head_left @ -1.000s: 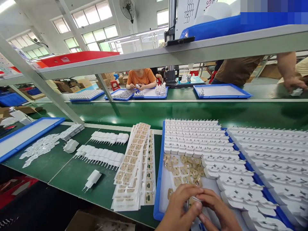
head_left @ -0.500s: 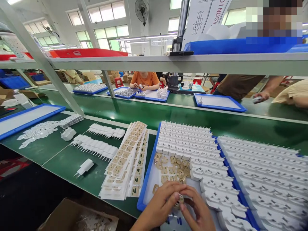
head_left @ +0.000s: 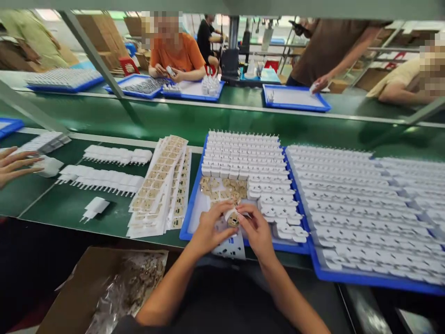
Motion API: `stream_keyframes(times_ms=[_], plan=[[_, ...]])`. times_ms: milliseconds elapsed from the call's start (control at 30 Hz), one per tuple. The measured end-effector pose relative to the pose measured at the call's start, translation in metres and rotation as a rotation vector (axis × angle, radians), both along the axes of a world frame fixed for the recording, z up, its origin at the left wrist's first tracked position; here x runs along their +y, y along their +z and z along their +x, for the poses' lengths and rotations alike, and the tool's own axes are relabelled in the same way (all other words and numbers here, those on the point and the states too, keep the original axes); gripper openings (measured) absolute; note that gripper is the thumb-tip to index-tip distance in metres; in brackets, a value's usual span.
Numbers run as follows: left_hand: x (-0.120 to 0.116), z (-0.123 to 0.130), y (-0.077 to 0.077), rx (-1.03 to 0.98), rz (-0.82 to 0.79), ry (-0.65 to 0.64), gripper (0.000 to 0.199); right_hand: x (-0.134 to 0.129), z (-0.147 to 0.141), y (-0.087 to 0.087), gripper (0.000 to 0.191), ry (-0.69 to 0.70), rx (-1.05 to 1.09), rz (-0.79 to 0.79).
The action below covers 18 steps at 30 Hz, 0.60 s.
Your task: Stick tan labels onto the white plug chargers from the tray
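My left hand (head_left: 211, 228) and my right hand (head_left: 255, 227) meet over the front of a blue-rimmed tray (head_left: 189, 218). Both are closed on one small white plug adapter (head_left: 230, 213) that carries a tan cut-out piece on its face. Fingers and thumbs pinch it from either side, hiding part of it. Loose tan cut-out pieces (head_left: 234, 188) lie in the tray just beyond my hands. Rows of white plug adapters (head_left: 243, 155) with their pins up fill the tray's back and right. Under my hands, a white sheet with dark marks (head_left: 229, 248) hangs over the tray's front edge.
To the left lie sheets of tan stickers (head_left: 158, 181), rows of adapters (head_left: 100, 178) and a single adapter (head_left: 94, 208). Another person's hand (head_left: 15, 164) reaches in at far left. A second full tray (head_left: 368, 283) stands right; an open carton (head_left: 69, 297) sits below the bench.
The view has tilted down and shifted, showing my forearms and more of the right-hand trays. Another person's hand has appeared at the left. My hands still hold the small piece over the tray.
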<state>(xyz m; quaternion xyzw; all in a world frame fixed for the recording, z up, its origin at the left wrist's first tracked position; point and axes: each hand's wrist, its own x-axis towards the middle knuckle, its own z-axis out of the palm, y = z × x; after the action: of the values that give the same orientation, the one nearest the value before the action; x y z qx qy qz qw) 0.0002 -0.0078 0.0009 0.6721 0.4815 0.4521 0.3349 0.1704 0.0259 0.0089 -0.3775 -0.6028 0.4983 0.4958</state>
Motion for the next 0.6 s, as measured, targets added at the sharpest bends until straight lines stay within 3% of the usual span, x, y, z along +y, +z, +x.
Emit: stream_keyframes(times_ms=[200, 600], plan=[[-0.0012, 0.0021, 0.002, 0.09, 0.101, 0.041, 0.036, -0.0042, -0.0012, 0.0039, 0.013, 0.083, -0.067, 0.032], [0.0002, 0.002, -0.0049, 0.239, 0.337, 0.056, 0.04, -0.005, -0.0029, -0.0011, 0.007, 0.059, -0.037, 0.033]])
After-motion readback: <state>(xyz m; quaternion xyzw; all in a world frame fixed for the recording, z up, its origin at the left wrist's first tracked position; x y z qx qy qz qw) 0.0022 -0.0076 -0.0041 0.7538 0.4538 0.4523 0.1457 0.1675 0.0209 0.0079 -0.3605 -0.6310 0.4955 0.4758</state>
